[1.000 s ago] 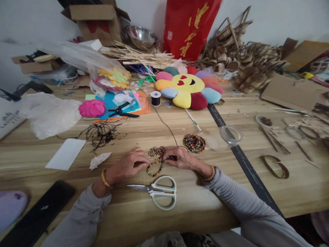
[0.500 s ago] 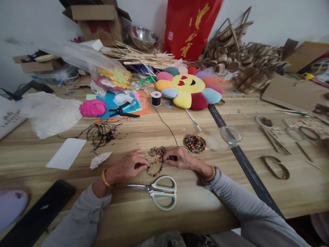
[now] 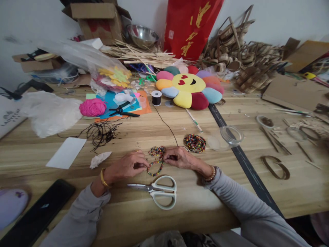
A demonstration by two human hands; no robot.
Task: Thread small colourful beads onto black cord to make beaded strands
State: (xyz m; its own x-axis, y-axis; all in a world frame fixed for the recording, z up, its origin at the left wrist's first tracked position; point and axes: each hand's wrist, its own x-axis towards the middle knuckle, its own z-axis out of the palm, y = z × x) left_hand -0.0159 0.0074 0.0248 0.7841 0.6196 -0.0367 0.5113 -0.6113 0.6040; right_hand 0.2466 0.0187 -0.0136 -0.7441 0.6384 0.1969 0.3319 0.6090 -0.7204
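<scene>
A loop of small multicoloured beads on a string [image 3: 155,174] lies on the table between my hands. My left hand [image 3: 131,164] is closed, thumb and forefinger pinched at the loop's left end. My right hand [image 3: 179,158] pinches at its right end; the fingertips partly hide what is between them. Just beyond the loop is a small pile of loose beads [image 3: 156,151]. Black cord [image 3: 167,125] runs from a spool [image 3: 156,98] toward my right hand and passes behind it. Scissors [image 3: 160,192] with white handles lie slightly open in front of the loop.
Coiled bead strands [image 3: 194,143] and a clear round container [image 3: 231,136] stand right of the hands. Tangled black cord [image 3: 101,133], white card [image 3: 66,153] and crumpled tissue [image 3: 100,160] lie left. A phone [image 3: 41,212] is front left; a flower cushion [image 3: 189,85] sits behind.
Almost nothing differs. My left hand has shifted very slightly at the end of the bead loop; my right hand stays in place.
</scene>
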